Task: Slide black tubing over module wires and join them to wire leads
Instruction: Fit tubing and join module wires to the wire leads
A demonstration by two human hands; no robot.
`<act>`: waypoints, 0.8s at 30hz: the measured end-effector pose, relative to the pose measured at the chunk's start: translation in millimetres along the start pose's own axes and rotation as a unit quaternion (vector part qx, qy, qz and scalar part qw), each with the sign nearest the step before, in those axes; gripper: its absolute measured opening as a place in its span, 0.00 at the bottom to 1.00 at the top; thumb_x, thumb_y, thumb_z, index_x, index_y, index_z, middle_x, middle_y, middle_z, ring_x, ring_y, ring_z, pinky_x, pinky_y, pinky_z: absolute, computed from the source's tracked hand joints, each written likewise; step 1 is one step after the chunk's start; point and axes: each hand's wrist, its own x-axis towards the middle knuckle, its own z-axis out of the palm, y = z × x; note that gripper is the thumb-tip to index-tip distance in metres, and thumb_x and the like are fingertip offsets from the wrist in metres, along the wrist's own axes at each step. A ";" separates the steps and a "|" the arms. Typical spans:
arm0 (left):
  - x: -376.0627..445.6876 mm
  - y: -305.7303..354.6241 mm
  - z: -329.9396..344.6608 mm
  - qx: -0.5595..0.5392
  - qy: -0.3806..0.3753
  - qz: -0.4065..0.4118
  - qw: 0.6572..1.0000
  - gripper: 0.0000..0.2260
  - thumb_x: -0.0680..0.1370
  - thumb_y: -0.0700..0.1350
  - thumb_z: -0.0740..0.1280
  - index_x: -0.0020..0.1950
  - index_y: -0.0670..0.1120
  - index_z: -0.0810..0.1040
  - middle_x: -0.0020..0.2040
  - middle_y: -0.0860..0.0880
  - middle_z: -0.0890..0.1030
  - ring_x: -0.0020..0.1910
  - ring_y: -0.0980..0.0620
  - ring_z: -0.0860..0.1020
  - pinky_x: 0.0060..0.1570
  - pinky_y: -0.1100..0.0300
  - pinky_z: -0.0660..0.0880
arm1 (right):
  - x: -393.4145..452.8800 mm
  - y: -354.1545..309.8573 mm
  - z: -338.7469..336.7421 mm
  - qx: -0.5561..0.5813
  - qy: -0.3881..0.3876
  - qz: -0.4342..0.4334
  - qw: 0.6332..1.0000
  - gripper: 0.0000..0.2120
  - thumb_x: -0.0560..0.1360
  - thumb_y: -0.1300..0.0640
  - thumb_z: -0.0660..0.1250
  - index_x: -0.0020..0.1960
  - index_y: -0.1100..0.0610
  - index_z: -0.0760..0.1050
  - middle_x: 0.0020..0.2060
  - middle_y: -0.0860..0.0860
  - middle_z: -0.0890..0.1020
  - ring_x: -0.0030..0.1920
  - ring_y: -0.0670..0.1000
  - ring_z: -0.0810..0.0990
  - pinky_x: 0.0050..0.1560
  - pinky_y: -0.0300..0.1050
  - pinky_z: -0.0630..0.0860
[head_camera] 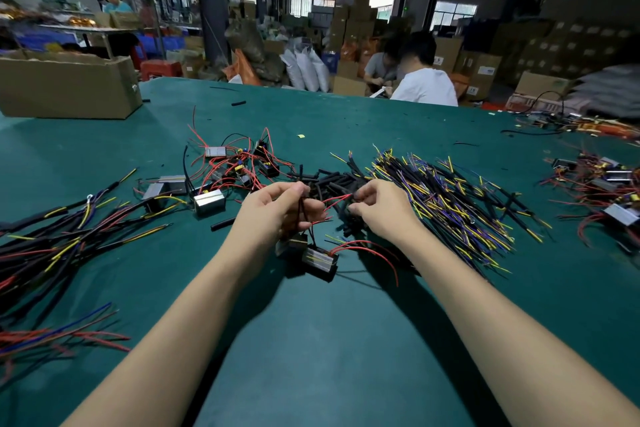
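No writing on anything here can be read, so on to the hands: your left hand pinches thin dark wires that drop to the module hanging just over the green table. A red wire runs left to right, rising slightly, into your right hand, whose curled fingertips pinch its end. Beyond lie the black tubing pieces, and to the right the wire leads.

Two bare forearms come in from the bottom edge, ending in the left hand and the right hand. No sleeve shows on either arm (both are uncovered right down to the frame's edge). Wrists and fingers carry no watch, band, ring or glove. The forearms are slim and smooth.
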 end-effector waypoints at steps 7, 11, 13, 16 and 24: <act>0.1 -2.2 0.0 0.068 -0.061 0.021 0.996 0.07 0.80 0.41 0.60 0.44 0.43 0.75 0.33 0.48 0.83 0.31 0.53 0.80 0.36 0.65 0.75 | -34.4 -4.8 -24.7 0.359 0.064 -0.007 0.931 0.04 0.77 0.64 0.66 0.42 0.61 0.77 0.32 0.52 0.78 0.26 0.42 0.77 0.28 0.33 0.71; -4.4 -6.1 7.8 0.169 -0.055 0.084 0.981 0.06 0.78 0.39 0.66 0.43 0.38 0.78 0.28 0.49 0.79 0.25 0.55 0.72 0.29 0.68 0.70 | -56.0 -20.5 -28.1 0.543 0.000 0.005 0.839 0.03 0.76 0.64 0.66 0.44 0.63 0.77 0.32 0.50 0.80 0.31 0.46 0.81 0.32 0.33 0.75; -6.7 -6.9 11.3 0.200 -0.052 0.107 0.973 0.06 0.77 0.38 0.67 0.44 0.36 0.79 0.27 0.50 0.78 0.25 0.57 0.72 0.28 0.69 0.69 | -59.9 -26.0 -25.6 0.560 -0.012 0.014 0.828 0.02 0.76 0.64 0.67 0.45 0.63 0.77 0.32 0.50 0.79 0.30 0.46 0.79 0.31 0.33 0.74; -8.1 -8.1 13.6 0.237 -0.043 0.131 0.962 0.06 0.77 0.39 0.68 0.44 0.36 0.80 0.26 0.51 0.78 0.25 0.59 0.72 0.28 0.69 0.68 | -62.3 -27.0 -22.7 0.562 0.006 0.029 0.827 0.03 0.75 0.63 0.67 0.42 0.61 0.76 0.32 0.51 0.76 0.29 0.45 0.78 0.30 0.33 0.74; -8.5 -11.6 14.4 0.254 -0.039 0.157 0.954 0.06 0.76 0.38 0.69 0.42 0.37 0.80 0.26 0.52 0.78 0.25 0.60 0.73 0.28 0.69 0.68 | -66.8 -26.6 -19.2 0.551 0.023 0.018 0.834 0.07 0.75 0.62 0.69 0.40 0.60 0.74 0.27 0.48 0.76 0.29 0.46 0.77 0.30 0.33 0.73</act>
